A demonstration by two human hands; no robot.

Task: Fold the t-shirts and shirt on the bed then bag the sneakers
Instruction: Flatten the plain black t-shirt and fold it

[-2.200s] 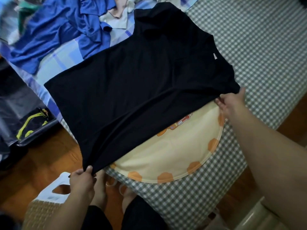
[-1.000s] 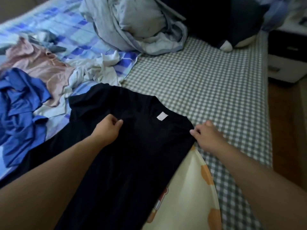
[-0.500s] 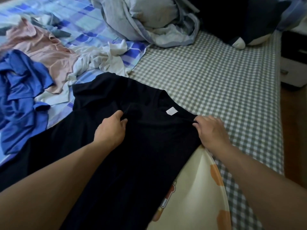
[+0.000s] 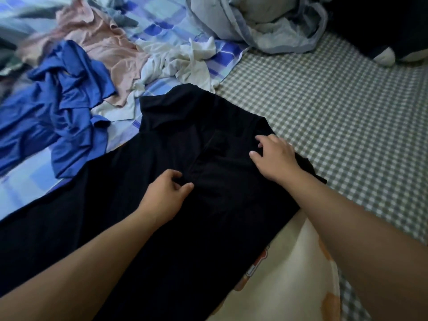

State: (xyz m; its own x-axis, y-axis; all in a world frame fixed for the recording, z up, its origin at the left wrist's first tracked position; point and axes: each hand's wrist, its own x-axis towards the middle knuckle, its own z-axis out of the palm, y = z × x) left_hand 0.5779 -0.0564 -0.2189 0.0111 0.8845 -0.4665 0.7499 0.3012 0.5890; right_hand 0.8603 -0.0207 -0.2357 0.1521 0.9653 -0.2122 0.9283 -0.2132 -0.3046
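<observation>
Dim, soft light; blurred edges

t-shirt (image 4: 176, 205): black
bed sheet (image 4: 335, 117): grey and white checks
crumpled shirt (image 4: 62, 107): blue
top (image 4: 104, 47): pink
cushion (image 4: 289, 286): cream, orange spots

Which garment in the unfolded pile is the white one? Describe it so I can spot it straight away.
Start at the bed, where the grey checked sheet meets the blue plaid cover. Just beyond the far edge of the black t-shirt lies a heap of loose clothes. The white garment is its rightmost piece, crumpled beside the pink garment and well right of the blue garment; it alone is white.
</observation>
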